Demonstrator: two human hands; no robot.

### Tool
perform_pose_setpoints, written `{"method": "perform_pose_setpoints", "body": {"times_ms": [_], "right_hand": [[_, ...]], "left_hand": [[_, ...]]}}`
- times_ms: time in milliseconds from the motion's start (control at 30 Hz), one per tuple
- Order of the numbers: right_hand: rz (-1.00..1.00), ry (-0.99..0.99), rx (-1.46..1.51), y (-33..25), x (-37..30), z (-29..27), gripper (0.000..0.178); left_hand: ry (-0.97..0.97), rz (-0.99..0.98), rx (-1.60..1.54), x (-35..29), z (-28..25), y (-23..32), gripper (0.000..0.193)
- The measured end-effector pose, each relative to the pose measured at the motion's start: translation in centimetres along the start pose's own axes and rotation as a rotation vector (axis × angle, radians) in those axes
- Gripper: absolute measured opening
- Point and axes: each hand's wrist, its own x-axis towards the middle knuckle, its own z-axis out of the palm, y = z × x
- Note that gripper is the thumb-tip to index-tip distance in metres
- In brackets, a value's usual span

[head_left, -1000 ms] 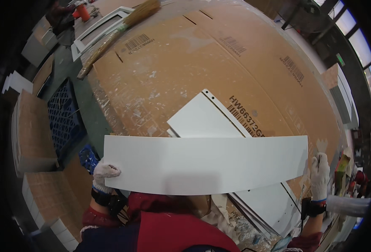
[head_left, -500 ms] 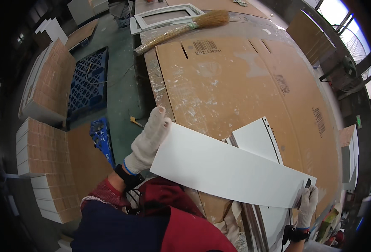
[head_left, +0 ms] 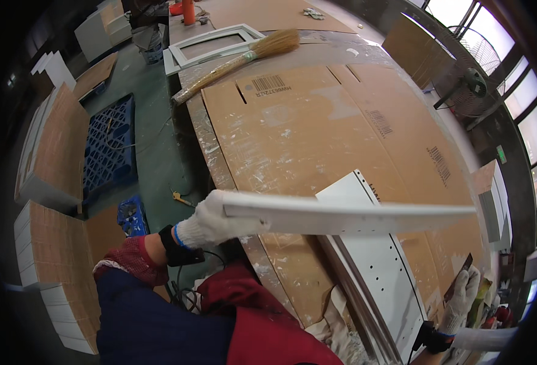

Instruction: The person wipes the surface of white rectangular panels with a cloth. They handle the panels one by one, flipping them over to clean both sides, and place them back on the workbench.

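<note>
My left hand point(head_left: 217, 219), in a white knitted glove, grips one end of a long white panel point(head_left: 353, 216). The panel is tilted up nearly edge-on above the bench, its far end reaching right with no hand on it. My right hand point(head_left: 465, 291), also gloved, is apart from the panel at the lower right, closed around a small dark flat scraper point(head_left: 461, 272). Beneath the raised panel lies another white panel point(head_left: 381, 271) with rows of small dark holes. Alongside that one run brown-edged strips point(head_left: 355, 286).
Worn cardboard point(head_left: 293, 152) covers the bench. At its far end are a straw broom point(head_left: 244, 59) and a white frame point(head_left: 214, 45). Left on the floor stand stacked panels point(head_left: 55, 243) and a blue pallet point(head_left: 109, 146). A fan point(head_left: 472, 85) is at the right.
My left hand has turned the panel from showing its broad face to nearly edge-on and raised it. My right hand has come off the panel, moving right with the scraper.
</note>
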Motion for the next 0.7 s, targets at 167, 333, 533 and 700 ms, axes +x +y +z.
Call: {"method": "perform_pose_setpoints", "body": {"times_ms": [167,333,533,700], "right_hand": [[-0.001,-0.006,-0.118,1.7,-1.2,-2.2,0.014],[0.133,0.064,-0.108,2.0,-3.6,-3.8,0.011],[0.22,0.061,-0.15,4.7,-6.1,-5.1,0.016],[0.274,0.036,-0.143,4.8,-9.3,-5.0,0.016]], "left_hand": [[0.36,-0.52,-0.57,0.4,0.9,-0.8,0.033],[0.496,-0.542,-0.664,-0.3,-0.4,-3.4,0.034],[0.607,-0.385,-0.762,2.4,-3.2,-7.8,0.039],[0.717,-0.396,-0.809,3.6,-4.1,-12.5,0.036]]}}
